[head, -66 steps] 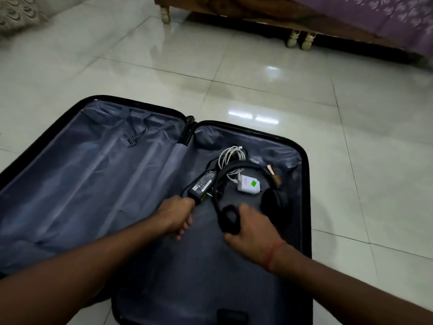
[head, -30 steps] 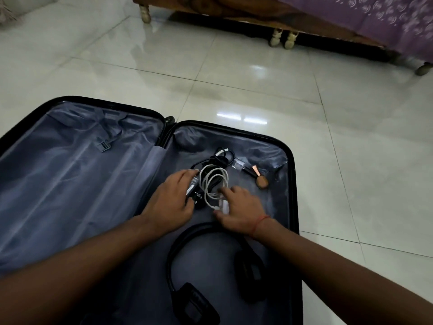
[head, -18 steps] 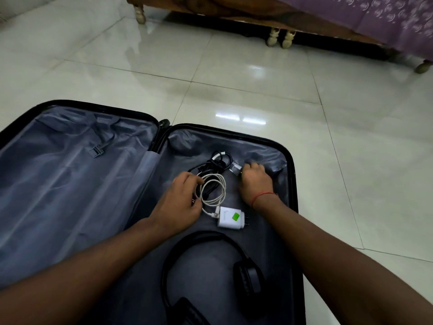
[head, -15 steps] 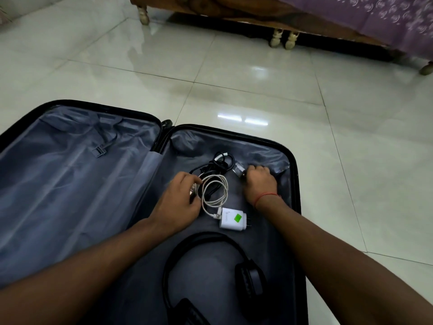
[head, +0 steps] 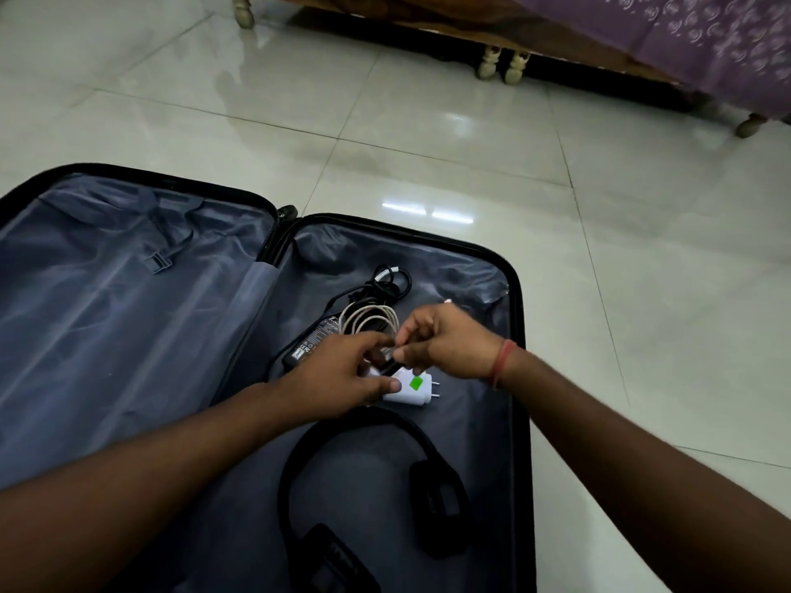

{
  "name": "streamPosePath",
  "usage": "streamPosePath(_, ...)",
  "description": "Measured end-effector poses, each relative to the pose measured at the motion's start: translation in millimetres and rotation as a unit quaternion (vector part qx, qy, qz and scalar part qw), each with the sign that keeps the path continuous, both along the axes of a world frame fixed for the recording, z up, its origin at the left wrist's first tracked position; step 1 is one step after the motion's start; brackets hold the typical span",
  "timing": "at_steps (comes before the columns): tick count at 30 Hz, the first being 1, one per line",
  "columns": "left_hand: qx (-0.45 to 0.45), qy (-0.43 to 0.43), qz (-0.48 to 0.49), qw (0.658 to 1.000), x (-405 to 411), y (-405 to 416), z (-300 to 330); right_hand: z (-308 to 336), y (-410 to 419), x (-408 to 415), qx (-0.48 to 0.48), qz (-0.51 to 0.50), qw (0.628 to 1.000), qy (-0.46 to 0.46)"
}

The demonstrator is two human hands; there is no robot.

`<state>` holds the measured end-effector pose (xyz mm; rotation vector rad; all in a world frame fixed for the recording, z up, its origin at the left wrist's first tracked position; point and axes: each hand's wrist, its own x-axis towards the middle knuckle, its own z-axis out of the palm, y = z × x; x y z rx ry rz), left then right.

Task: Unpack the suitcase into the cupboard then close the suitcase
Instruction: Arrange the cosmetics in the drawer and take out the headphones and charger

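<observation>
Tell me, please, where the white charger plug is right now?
In the head view, the white charger plug lies in the suitcase's right half, under both hands, just beyond the headphones.

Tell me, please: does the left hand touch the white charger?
Touching. The head view shows the left hand lying on the white charger, its thumb tip against the near-left edge, with no gap visible.

Suitcase (head: 520,336) cut off at left and bottom edges. Headphones (head: 355,425) lower cup clipped by the bottom edge. Left hand (head: 338,374) covers part of the white charger (head: 413,389); small item in the right hand (head: 445,342) unreadable (blurred, mostly hidden).
</observation>
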<state>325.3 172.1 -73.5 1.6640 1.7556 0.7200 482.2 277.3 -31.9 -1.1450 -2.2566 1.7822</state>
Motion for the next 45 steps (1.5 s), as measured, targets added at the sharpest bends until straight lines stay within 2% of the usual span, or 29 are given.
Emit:
streamPosePath(4, -0.058, 0.011, 0.027, 0.998, -3.6, -4.7, -1.5, -11.9, 2.4, -6.6, -0.084, -0.069, 0.994, -0.008)
streamPosePath(5, -0.075, 0.009, 0.042, 0.996, -5.9, -5.4, -2.2, -18.1, 11.0, -6.1, -0.041, -0.094, 0.994, -0.039)
streamPosePath(6, -0.09, -0.003, 0.059, 0.994, -8.2, -6.9, -1.1, -26.3, 21.3, -5.0, 0.052, -0.105, 0.989, -0.092)
streamPosePath(8, -0.108, -0.038, 0.103, 0.988, -13.0, -9.0, 0.8, -41.0, 39.8, 0.3, 0.266, -0.099, 0.933, -0.221)
streamPosePath(9, -0.115, -0.044, 0.125, 0.985, -15.7, -10.8, 3.5, -46.2, 43.5, 2.3, 0.332, -0.098, 0.901, -0.263)
streamPosePath(10, -0.117, -0.036, 0.136, 0.983, -18.7, -12.1, 6.1, -50.1, 44.9, 4.3, 0.356, -0.103, 0.882, -0.29)
streamPosePath(12, -0.127, -0.017, 0.154, 0.98, -24.5, -16.4, 10.4, -55.7, 43.1, 5.3, 0.347, -0.1, 0.873, -0.327)
streamPosePath(13, -0.144, -0.04, 0.164, 0.975, -26.7, -17.3, 10.5, -58.7, 43.0, 5.3, 0.341, -0.094, 0.872, -0.338)
streamPosePath(14, -0.161, -0.09, 0.172, 0.968, -27.9, -18.4, 9.4, -58.9, 42.6, 5.0, 0.344, -0.089, 0.871, -0.339)
streamPosePath(16, -0.194, -0.246, 0.206, 0.927, -25.9, -21.2, 10.1, -58.1, 42.6, 4.1, 0.341, -0.106, 0.876, -0.323)
streamPosePath(18, -0.192, -0.322, 0.231, 0.898, -25.2, -21.2, 10.4, -55.6, 42.5, 3.6, 0.308, -0.158, 0.892, -0.289)
streamPosePath(21, -0.171, -0.352, 0.246, 0.887, -27.2, -20.2, 13.3, -49.3, 31.5, -3.6, 0.183, -0.218, 0.944, -0.165)
streamPosePath(23, -0.159, -0.375, 0.256, 0.877, -28.7, -19.3, 14.6, -39.1, 9.9, -13.1, 0.057, -0.202, 0.976, -0.051)
streamPosePath(25, -0.149, -0.398, 0.259, 0.868, -29.1, -19.2, 15.3, -29.7, -15.4, -22.3, -0.005, -0.172, 0.985, 0.025)
streamPosePath(30, -0.164, -0.434, 0.221, 0.858, -26.2, -22.6, 15.6, -24.4, -54.8, -40.4, -0.008, -0.119, 0.99, 0.076)
streamPosePath(33, -0.146, -0.429, 0.245, 0.857, -27.3, -28.2, 14.0, -27.6, -64.1, -43.9, 0.001, -0.088, 0.993, 0.078)
streamPosePath(35, -0.136, -0.408, 0.283, 0.857, -31.9, -29.9, 14.7, -31.1, -60.3, -44.5, 0.007, -0.11, 0.99, 0.09)
streamPosePath(37, -0.137, -0.396, 0.332, 0.845, -39.0, -32.2, 16.2, -36.9, -47.3, -44.3, 0.14, -0.179, 0.974, 0.018)
streamPosePath(39, -0.147, -0.404, 0.346, 0.834, -45.3, -37.1, 17.4, -45.7, -35.5, -45.4, 0.291, -0.203, 0.928, -0.117)
streamPosePath(40, -0.15, -0.406, 0.339, 0.835, -47.1, -40.3, 18.2, -50.7, -33.5, -47.8, 0.296, -0.202, 0.921, -0.155)
streamPosePath(43, -0.153, -0.388, 0.313, 0.853, -47.1, -47.0, 18.3, -65.7, -37.5, -61.7, 0.231, -0.176, 0.937, -0.194)
streamPosePath(45, -0.151, -0.378, 0.318, 0.856, -45.4, -48.2, 18.3, -73.4, -40.8, -67.8, 0.256, -0.171, 0.927, -0.214)
